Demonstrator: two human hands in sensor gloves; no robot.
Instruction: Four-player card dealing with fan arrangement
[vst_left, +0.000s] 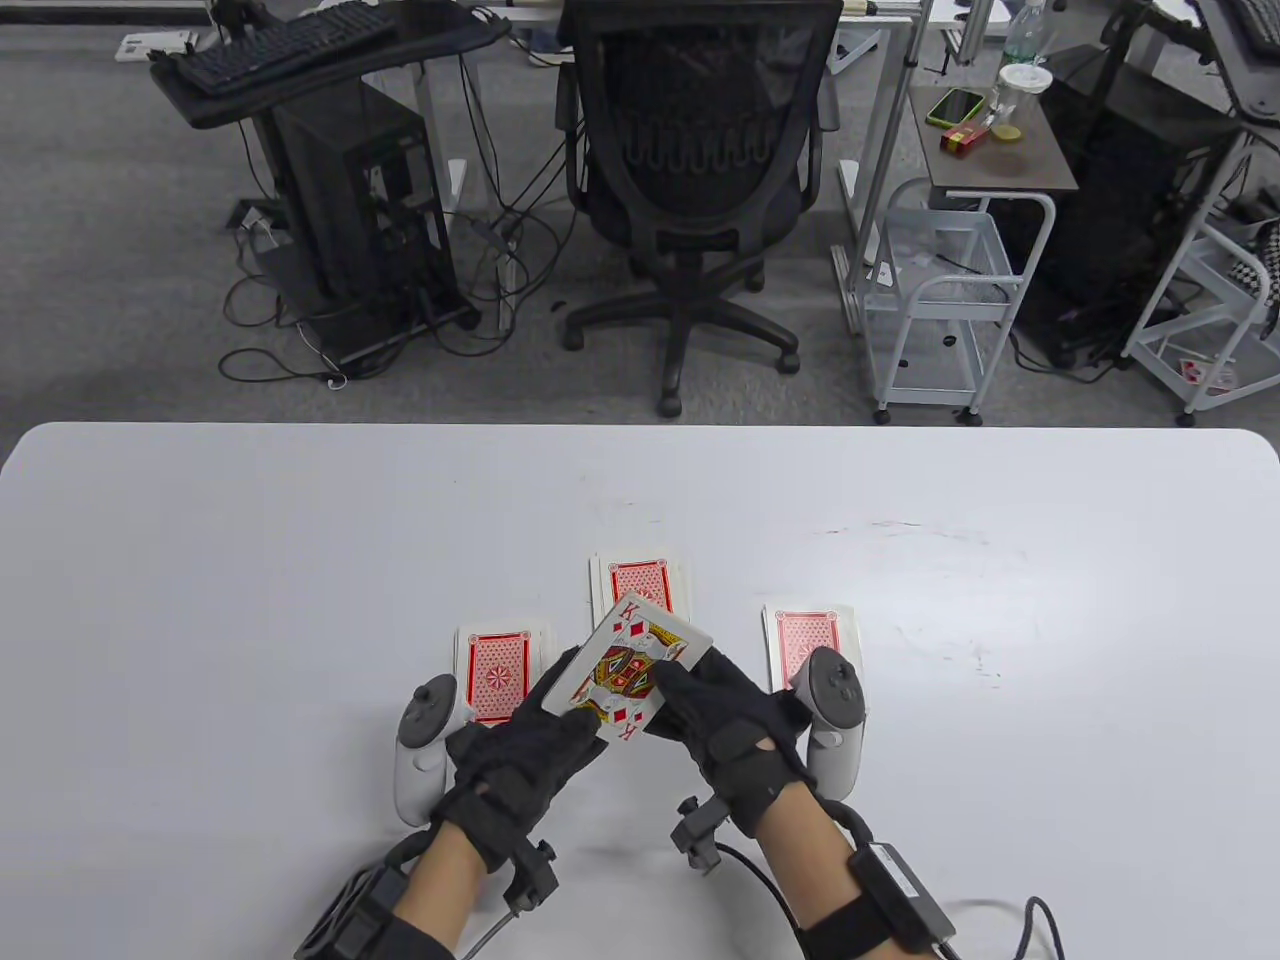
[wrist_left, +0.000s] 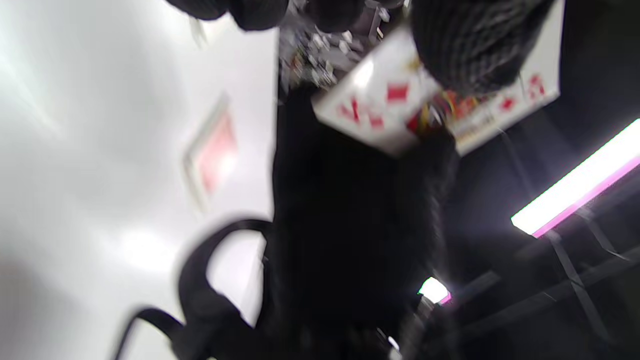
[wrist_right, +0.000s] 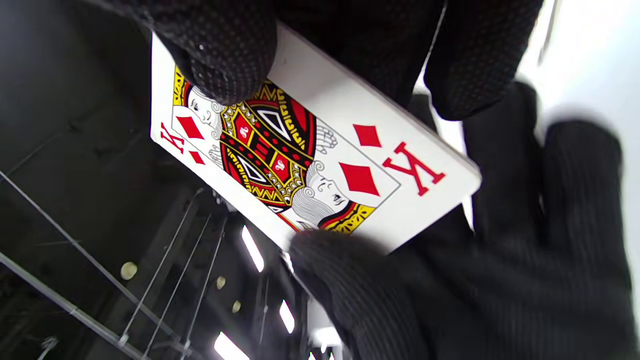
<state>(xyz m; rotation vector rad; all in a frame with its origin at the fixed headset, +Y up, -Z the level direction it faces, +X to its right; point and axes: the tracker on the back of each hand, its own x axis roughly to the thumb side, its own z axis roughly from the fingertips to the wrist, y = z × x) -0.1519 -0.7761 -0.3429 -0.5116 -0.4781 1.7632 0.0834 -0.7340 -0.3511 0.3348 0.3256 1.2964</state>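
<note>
Both hands held the king (vst_left: 630, 668) of diamonds face up above the table (vst_left: 200, 560), near its front edge. Left hand (vst_left: 520, 765) gripped its near-left corner; right hand (vst_left: 735, 735) had its thumb on the face, fingers beneath. Three face-down piles lay beyond: left (vst_left: 497, 672), middle (vst_left: 640, 582), right (vst_left: 808, 640).

Beyond the white desk (vst_left: 300, 520), grey carpet (vst_left: 100, 250) holds a black office chair (vst_left: 700, 150), computer tower (vst_left: 360, 200) and white trolley (vst_left: 950, 290).
</note>
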